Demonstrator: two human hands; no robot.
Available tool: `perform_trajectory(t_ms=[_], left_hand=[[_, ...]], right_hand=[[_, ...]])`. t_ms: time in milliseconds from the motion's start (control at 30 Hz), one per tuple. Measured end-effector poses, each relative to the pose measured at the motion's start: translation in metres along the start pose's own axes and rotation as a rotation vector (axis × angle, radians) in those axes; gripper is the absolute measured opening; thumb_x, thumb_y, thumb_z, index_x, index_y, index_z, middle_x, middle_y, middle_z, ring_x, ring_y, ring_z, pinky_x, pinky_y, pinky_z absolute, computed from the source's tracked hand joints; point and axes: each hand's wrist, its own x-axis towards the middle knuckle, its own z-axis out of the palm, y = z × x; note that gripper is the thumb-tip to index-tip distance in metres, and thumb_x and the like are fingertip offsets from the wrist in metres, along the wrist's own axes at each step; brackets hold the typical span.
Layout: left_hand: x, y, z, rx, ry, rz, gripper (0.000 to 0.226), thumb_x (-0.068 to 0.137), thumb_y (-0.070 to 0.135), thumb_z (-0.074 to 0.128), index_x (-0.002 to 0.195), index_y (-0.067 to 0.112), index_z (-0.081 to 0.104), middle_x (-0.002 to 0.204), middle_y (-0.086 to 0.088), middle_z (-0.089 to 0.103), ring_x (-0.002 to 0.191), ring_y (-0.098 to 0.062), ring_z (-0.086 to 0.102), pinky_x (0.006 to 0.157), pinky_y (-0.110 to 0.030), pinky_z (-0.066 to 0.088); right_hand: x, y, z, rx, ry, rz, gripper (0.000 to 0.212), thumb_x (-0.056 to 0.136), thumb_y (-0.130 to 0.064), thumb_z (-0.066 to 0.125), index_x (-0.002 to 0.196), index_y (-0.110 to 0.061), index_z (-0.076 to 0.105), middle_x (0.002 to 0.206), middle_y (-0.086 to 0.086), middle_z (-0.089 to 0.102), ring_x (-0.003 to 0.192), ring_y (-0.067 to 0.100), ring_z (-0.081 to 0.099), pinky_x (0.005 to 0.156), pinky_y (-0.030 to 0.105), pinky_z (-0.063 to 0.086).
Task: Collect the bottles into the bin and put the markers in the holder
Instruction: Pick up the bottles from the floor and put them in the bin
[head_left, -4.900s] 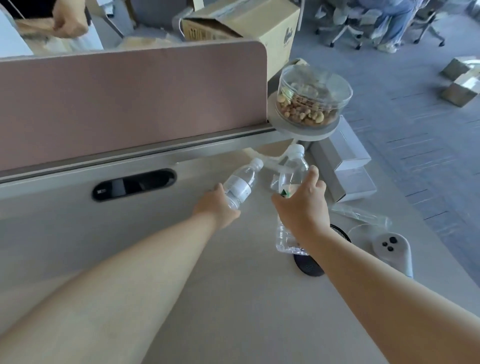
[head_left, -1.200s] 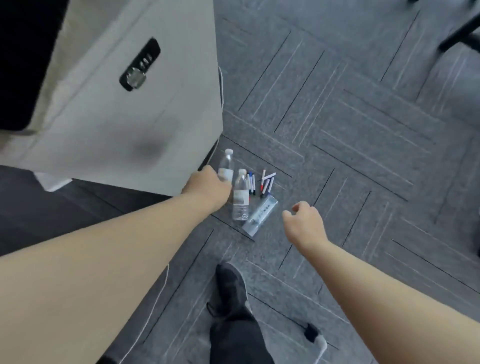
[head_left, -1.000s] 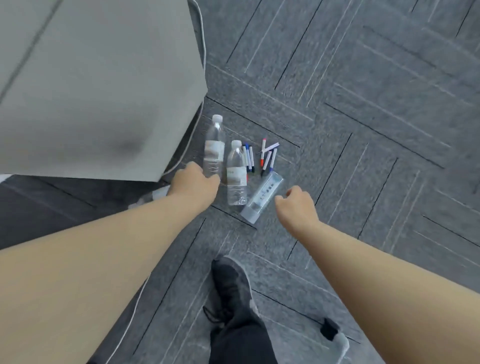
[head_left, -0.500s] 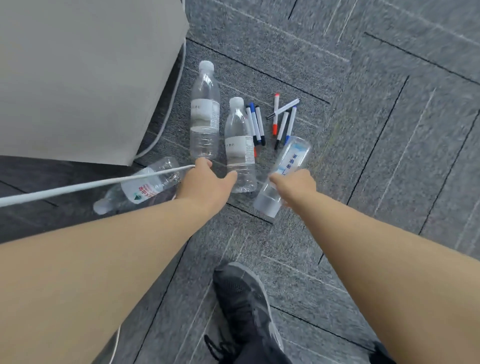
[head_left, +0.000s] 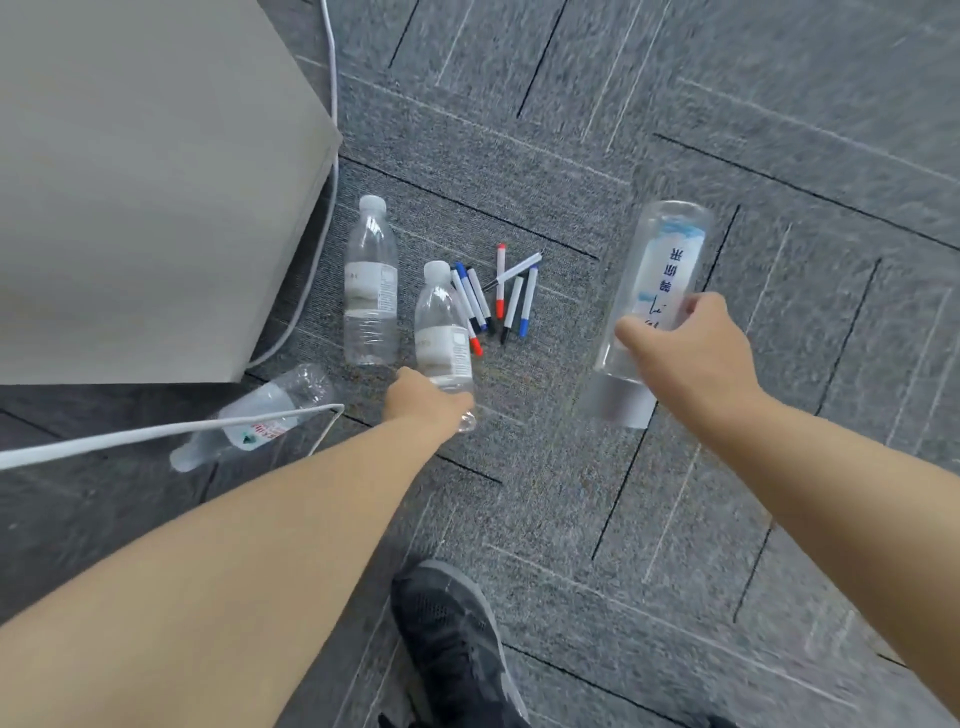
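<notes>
Head view, looking down at grey carpet tiles (head_left: 675, 545). Right hand (head_left: 691, 358), right of centre, has its fingers wrapped around a clear labelled bottle (head_left: 657, 291), lifted and tilted — blurred, so detail is uncertain. Left hand (head_left: 423, 402), at centre, closes its fingers over the base of a small bottle (head_left: 441, 332) lying on the floor. A taller bottle (head_left: 371, 291) lies just to its left; a fourth bottle (head_left: 260, 415) lies lower left, crossed by a white cable (head_left: 156, 434). Markers (head_left: 498, 299) cluster at centre — beside the small bottle. Grey cabinet (head_left: 145, 182), upper left.
</notes>
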Motion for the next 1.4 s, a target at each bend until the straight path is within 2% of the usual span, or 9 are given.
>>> perform_trajectory(t_ms=[167, 333, 467, 600, 733, 1033, 1133, 1233, 1400], left_hand=[[-0.073, 0.011, -0.061, 0.055, 0.051, 0.108, 0.074, 0.077, 0.032, 0.075, 0.137, 0.007, 0.039, 0.119, -0.009, 0.062, 0.101, -0.027, 0.062, 0.077, -0.033, 0.05], [-0.17, 0.061, -0.157, -0.015, 0.105, 0.252, 0.061, 0.077, 0.033, 0.074, 0.128, 0.014, 0.046, 0.1, 0.002, 0.056, 0.088, -0.019, 0.055, 0.073, -0.027, 0.044], [-0.269, 0.111, -0.266, -0.085, 0.197, 0.475, 0.058, 0.076, 0.037, 0.074, 0.125, 0.018, 0.049, 0.1, 0.004, 0.059, 0.087, -0.02, 0.058, 0.078, -0.029, 0.05], [-0.374, 0.129, -0.398, -0.175, 0.366, 0.651, 0.057, 0.076, 0.037, 0.076, 0.125, 0.02, 0.05, 0.091, 0.005, 0.054, 0.086, -0.018, 0.054, 0.074, -0.026, 0.042], [-0.47, 0.093, -0.527, -0.291, 0.529, 0.726, 0.06, 0.076, 0.035, 0.074, 0.129, 0.019, 0.049, 0.111, -0.003, 0.063, 0.103, -0.026, 0.061, 0.079, -0.027, 0.042], [-0.658, -0.166, -0.769, -0.48, 0.938, 0.733, 0.064, 0.073, 0.037, 0.076, 0.129, 0.016, 0.051, 0.12, -0.003, 0.063, 0.11, -0.025, 0.059, 0.08, -0.027, 0.044], [-0.711, -0.301, -0.832, -0.505, 1.047, 0.624, 0.034, 0.07, 0.036, 0.077, 0.1, 0.022, 0.066, 0.107, -0.006, 0.067, 0.091, -0.021, 0.064, 0.068, -0.023, 0.044], [-0.764, -0.434, -0.874, -0.528, 1.163, 0.473, 0.019, 0.069, 0.03, 0.078, 0.078, 0.025, 0.062, 0.078, 0.001, 0.066, 0.064, -0.009, 0.057, 0.046, -0.012, 0.034], [-0.817, -0.63, -0.897, -0.624, 1.33, 0.154, 0.056, 0.067, 0.05, 0.073, 0.111, 0.019, 0.055, 0.099, 0.006, 0.064, 0.089, -0.016, 0.06, 0.073, -0.029, 0.047]], right_hand=[[-0.044, -0.041, -0.06, -0.021, 0.04, -0.044, 0.048, 0.083, -0.031, 0.063, 0.123, -0.012, 0.044, 0.101, 0.0, 0.051, 0.089, 0.021, 0.049, 0.074, 0.028, 0.035], [-0.109, -0.127, -0.139, -0.009, 0.059, -0.155, 0.048, 0.083, -0.028, 0.062, 0.125, -0.014, 0.044, 0.103, 0.0, 0.056, 0.091, 0.02, 0.054, 0.075, 0.03, 0.04], [-0.176, -0.229, -0.208, 0.024, 0.128, -0.287, 0.048, 0.083, -0.027, 0.062, 0.126, -0.012, 0.044, 0.102, -0.001, 0.054, 0.089, 0.019, 0.053, 0.074, 0.029, 0.039], [-0.269, -0.336, -0.261, 0.073, 0.18, -0.46, 0.039, 0.083, -0.026, 0.063, 0.115, -0.014, 0.044, 0.102, 0.0, 0.056, 0.089, 0.02, 0.055, 0.075, 0.032, 0.044], [-0.387, -0.429, -0.284, 0.109, 0.25, -0.624, 0.032, 0.082, -0.027, 0.062, 0.105, -0.019, 0.04, 0.102, 0.002, 0.059, 0.091, 0.023, 0.057, 0.077, 0.035, 0.047], [-0.709, -0.589, -0.19, 0.175, 0.185, -0.948, 0.044, 0.082, -0.028, 0.062, 0.118, -0.01, 0.048, 0.093, 0.005, 0.054, 0.081, 0.024, 0.049, 0.066, 0.027, 0.035], [-0.83, -0.63, -0.128, 0.163, 0.026, -1.068, 0.042, 0.082, -0.03, 0.063, 0.116, -0.01, 0.05, 0.096, 0.007, 0.059, 0.082, 0.024, 0.053, 0.059, 0.027, 0.038], [-0.944, -0.656, -0.061, 0.134, -0.119, -1.203, 0.028, 0.079, -0.032, 0.063, 0.094, -0.008, 0.059, 0.093, 0.011, 0.068, 0.084, 0.029, 0.061, 0.064, 0.03, 0.045], [-1.097, -0.661, 0.062, -0.053, -0.421, -1.407, 0.034, 0.081, -0.032, 0.062, 0.101, -0.012, 0.043, 0.089, 0.003, 0.053, 0.078, 0.02, 0.052, 0.051, 0.025, 0.032]])
